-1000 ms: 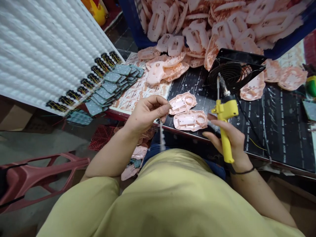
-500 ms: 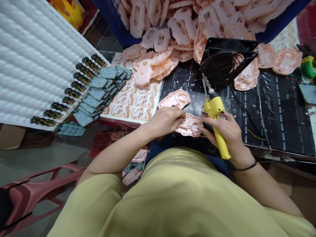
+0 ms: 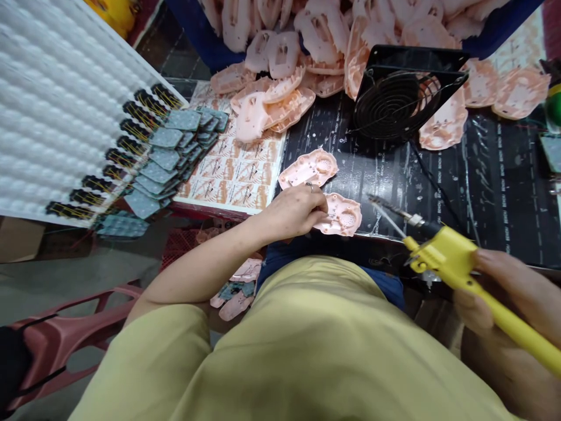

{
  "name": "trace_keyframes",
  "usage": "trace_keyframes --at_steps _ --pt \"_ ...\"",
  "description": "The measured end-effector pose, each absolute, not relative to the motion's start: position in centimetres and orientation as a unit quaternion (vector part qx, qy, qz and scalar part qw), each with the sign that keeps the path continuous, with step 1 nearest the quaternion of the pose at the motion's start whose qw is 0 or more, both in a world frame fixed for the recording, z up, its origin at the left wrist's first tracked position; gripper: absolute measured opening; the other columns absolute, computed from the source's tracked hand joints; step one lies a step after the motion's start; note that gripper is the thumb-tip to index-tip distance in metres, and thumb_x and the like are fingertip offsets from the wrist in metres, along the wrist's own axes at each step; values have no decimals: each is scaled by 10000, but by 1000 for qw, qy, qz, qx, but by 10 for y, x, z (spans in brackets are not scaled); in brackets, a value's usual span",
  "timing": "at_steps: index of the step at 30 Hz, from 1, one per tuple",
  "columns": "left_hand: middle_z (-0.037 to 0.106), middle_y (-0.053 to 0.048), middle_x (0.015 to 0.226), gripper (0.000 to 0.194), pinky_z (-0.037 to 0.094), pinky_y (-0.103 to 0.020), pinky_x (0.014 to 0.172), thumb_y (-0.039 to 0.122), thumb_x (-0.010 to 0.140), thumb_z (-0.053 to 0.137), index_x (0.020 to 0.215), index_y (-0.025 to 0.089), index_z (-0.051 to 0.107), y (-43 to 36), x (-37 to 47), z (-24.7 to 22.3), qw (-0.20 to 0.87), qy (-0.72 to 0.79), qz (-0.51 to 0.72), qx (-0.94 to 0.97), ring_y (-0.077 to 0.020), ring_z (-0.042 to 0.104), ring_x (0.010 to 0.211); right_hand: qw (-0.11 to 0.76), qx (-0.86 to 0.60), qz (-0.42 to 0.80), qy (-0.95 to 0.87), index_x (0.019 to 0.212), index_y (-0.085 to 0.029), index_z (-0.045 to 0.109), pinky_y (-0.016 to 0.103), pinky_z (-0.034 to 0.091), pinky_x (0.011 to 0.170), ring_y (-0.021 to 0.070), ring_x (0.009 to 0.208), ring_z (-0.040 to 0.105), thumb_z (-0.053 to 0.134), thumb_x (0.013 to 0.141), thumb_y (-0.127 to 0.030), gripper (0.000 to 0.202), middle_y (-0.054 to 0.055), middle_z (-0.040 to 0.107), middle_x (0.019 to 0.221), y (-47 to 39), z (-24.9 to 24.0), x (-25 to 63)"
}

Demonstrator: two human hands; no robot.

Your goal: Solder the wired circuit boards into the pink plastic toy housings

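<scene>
At the table's front edge, my left hand (image 3: 295, 211) grips the left end of a pink plastic shell (image 3: 344, 215), its fingers pressed together. The shell lies with its hollow side up. Just behind it rests a second pink shell (image 3: 309, 169). My right hand (image 3: 495, 292), blurred, is wrapped round a yellow soldering gun (image 3: 451, 251) at the lower right. The gun's metal tip and a thin tube beside it point up and left, apart from the shells.
A black fan (image 3: 390, 105) stands behind the shells, its cable (image 3: 432, 175) running forward. Pink shells (image 3: 324, 35) fill a blue bin (image 3: 193, 29). Grey-green boards (image 3: 165, 158) lie piled at left beside a white ridged tray (image 3: 79, 105) with black wired parts. A red stool (image 3: 56, 345) stands lower left.
My right hand has moved right and toward the camera with the soldering gun, away from the front shell. The gun now tilts more to the left. My left hand stays at the shell.
</scene>
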State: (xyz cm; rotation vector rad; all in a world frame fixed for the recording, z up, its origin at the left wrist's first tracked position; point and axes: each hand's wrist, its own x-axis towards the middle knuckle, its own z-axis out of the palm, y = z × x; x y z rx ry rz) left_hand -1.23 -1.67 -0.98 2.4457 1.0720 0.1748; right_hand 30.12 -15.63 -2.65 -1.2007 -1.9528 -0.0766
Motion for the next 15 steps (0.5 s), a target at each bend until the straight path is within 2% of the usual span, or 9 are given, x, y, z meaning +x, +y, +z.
trace_keyframes --at_steps 3,7,11,15 --pt "721 -51 887 110 488 -304 808 159 919 642 842 142 718 -16 -12 -10 224 388 57 892 -189 662 848 410 -428 30 -805 1426 -291 560 292 630 596 209 758 749 775 861 -262 606 24 763 901 -154 -33 295" --pt "720 -54 871 111 501 -313 815 134 905 629 847 137 724 -16 -12 -10 214 388 61 895 -191 665 840 420 -401 97 -809 1256 -258 635 270 646 605 189 736 752 798 818 -156 478 -3 765 847 -152 -36 280" --pt "723 -58 870 114 512 -318 831 145 907 628 852 137 728 -17 -12 -12 210 383 69 897 -193 670 851 429 -375 80 -818 1084 -253 668 243 643 574 178 700 749 821 799 -162 336 -10 768 823 -144 -35 271" --pt "726 -64 883 137 516 -320 839 141 912 608 857 138 733 -17 -11 -12 207 385 67 897 -196 673 868 408 -372 78 -830 1027 -248 666 237 651 615 175 733 753 839 772 -145 325 -2 770 868 -142 -34 271"
